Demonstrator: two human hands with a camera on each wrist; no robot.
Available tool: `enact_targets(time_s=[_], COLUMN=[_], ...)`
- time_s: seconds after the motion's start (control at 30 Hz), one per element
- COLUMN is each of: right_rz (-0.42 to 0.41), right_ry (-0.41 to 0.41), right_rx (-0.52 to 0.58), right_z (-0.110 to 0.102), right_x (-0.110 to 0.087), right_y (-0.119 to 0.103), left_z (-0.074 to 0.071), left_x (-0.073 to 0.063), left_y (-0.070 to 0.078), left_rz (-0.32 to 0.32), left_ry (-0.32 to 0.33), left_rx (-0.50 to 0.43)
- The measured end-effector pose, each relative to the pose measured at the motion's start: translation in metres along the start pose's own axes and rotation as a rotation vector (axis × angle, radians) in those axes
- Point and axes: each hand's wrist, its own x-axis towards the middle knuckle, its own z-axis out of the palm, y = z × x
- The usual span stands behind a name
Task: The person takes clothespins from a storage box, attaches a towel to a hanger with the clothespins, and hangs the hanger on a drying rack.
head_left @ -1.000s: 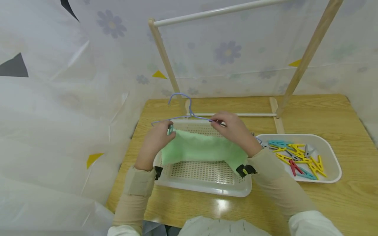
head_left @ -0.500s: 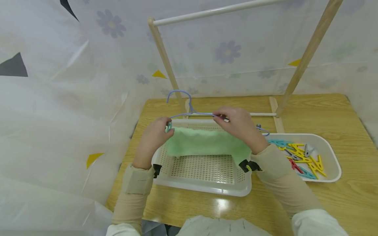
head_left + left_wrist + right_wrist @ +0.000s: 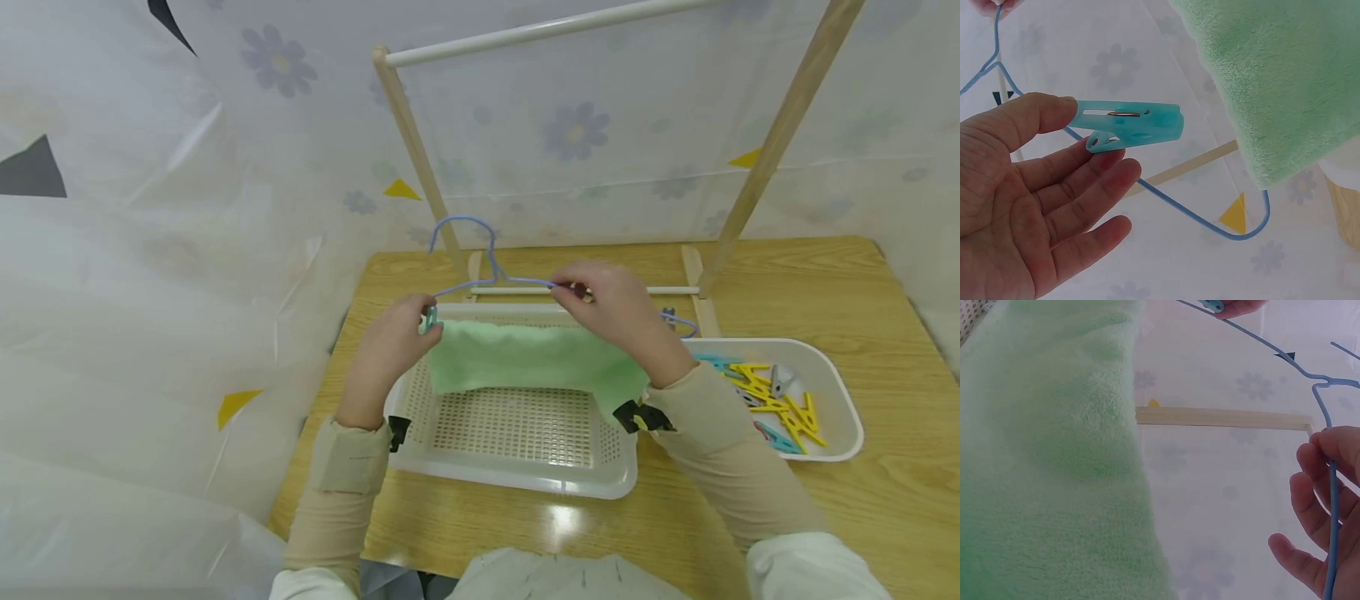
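My left hand (image 3: pixel 386 354) pinches a teal clothespin (image 3: pixel 1135 125) between thumb and fingertips, near one end of the towel. The blue wire hanger (image 3: pixel 492 250) is held up by my right hand (image 3: pixel 611 312), whose thumb and finger pinch one sloping shoulder. From the hanger a fluffy light green towel (image 3: pixel 525 358) hangs down over the basket. In the left wrist view its corner (image 3: pixel 1266 169) lies close to the hanger's rounded end. At the other end, past my right wrist, a small grey clip (image 3: pixel 669 315) shows on the hanger. My right forearm hides part of that end.
Under the towel stands a white perforated basket (image 3: pixel 517 482) on the wooden table (image 3: pixel 907 333). To its right sits a white tray (image 3: pixel 855 417) holding several yellow clothespins (image 3: pixel 798 421) and others. Behind rises a wooden rack with a white top bar (image 3: pixel 555 32).
The hanger and towel have risen a little and shifted right with my right hand. My left hand has moved slightly upward, still holding the teal clothespin.
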Motion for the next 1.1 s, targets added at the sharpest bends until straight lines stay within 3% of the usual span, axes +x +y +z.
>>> enact_targets(time_s=[1.1], right_rz=[-0.036], right_ry=[0.163], right_rx=[0.015], right_z=[-0.035], right_x=[-0.003], right_y=[0.003], left_z=[-0.003], left_x=[0.001], left_y=[-0.002], left_rz=[0.084], left_ry=[0.163], left_rx=[0.004])
